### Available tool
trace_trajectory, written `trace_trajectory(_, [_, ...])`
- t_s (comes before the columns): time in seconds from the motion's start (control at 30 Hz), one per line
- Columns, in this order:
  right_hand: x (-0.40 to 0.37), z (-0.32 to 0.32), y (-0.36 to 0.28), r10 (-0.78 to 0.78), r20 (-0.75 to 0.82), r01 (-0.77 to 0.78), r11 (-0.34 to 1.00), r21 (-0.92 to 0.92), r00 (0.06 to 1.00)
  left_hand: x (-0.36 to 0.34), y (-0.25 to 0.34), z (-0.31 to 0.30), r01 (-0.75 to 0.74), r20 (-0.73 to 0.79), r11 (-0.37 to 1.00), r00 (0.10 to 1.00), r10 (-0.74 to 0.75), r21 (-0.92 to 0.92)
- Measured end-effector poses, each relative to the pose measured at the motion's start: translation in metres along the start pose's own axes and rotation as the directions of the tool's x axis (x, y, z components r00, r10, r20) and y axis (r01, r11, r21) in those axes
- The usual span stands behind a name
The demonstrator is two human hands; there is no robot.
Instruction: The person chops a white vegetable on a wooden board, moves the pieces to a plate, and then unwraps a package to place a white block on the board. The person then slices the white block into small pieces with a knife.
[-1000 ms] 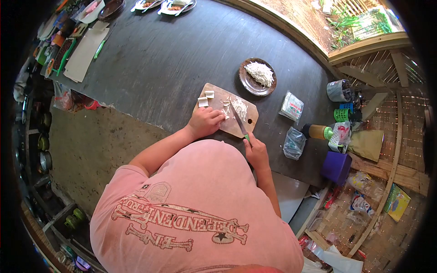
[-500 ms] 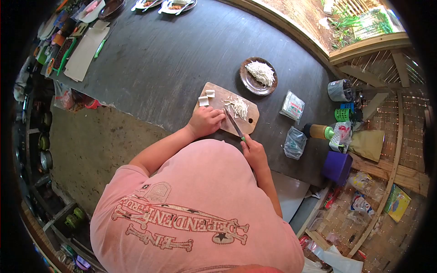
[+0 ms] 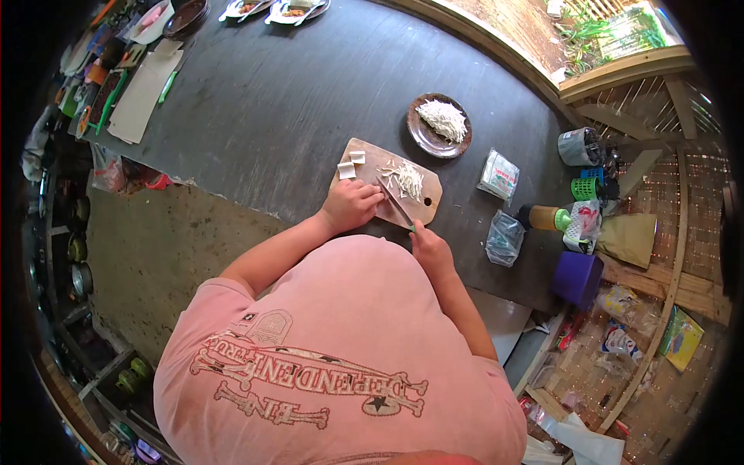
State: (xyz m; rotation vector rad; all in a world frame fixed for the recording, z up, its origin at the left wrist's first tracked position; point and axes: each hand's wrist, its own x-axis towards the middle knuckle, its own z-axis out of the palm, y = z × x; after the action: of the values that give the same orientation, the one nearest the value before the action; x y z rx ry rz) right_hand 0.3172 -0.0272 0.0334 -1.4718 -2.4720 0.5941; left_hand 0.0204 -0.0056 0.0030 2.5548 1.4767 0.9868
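My left hand (image 3: 353, 204) rests on the near-left part of a wooden cutting board (image 3: 373, 153), fingers bent and pressed together. Whatever lies beneath its fingertips is hidden. In my right hand (image 3: 431, 249) is a knife (image 3: 398, 207) with a green handle, its blade slanting across the board and its tip close to my left fingertips. Thin white shreds (image 3: 407, 183) lie loosely beyond the blade. Two small white blocks (image 3: 346, 170) sit at the board's left side. Behind the board, a brown plate (image 3: 419, 141) carries a heap of similar white shreds (image 3: 442, 120).
To the right on the dark table (image 3: 294, 101) are a wrapped white packet (image 3: 499, 174), a clear plastic bag (image 3: 504, 239), a lying bottle (image 3: 545, 218) and a purple container (image 3: 576, 279). Plates with food (image 3: 297, 11) stand at the far edge. Cardboard (image 3: 143, 101) lies at the left.
My right hand and the knife have shifted slightly forward and left along the board. My left hand stays in nearly the same place.
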Motion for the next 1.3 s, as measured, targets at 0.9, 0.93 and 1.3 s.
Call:
trace_trajectory(0.9, [-0.011,-0.042,-0.016,0.179,-0.063,-0.155,0.947,0.283,0.982,0.001,0.003,-0.004,0.024,0.022,1.000,0.999,-0.025,0.015])
trace_trajectory(0.93, [-0.011,-0.041,-0.016,0.179,-0.062,-0.155,0.947,0.283,0.982,0.001,0.003,-0.004,0.021,0.025,0.999,0.999,-0.022,0.027])
trace_trajectory(1.3, [-0.015,-0.028,-0.017,0.102,0.022,-0.104,0.969,0.226,0.995,0.002,0.002,-0.004,0.022,0.012,0.999,1.000,-0.022,0.031])
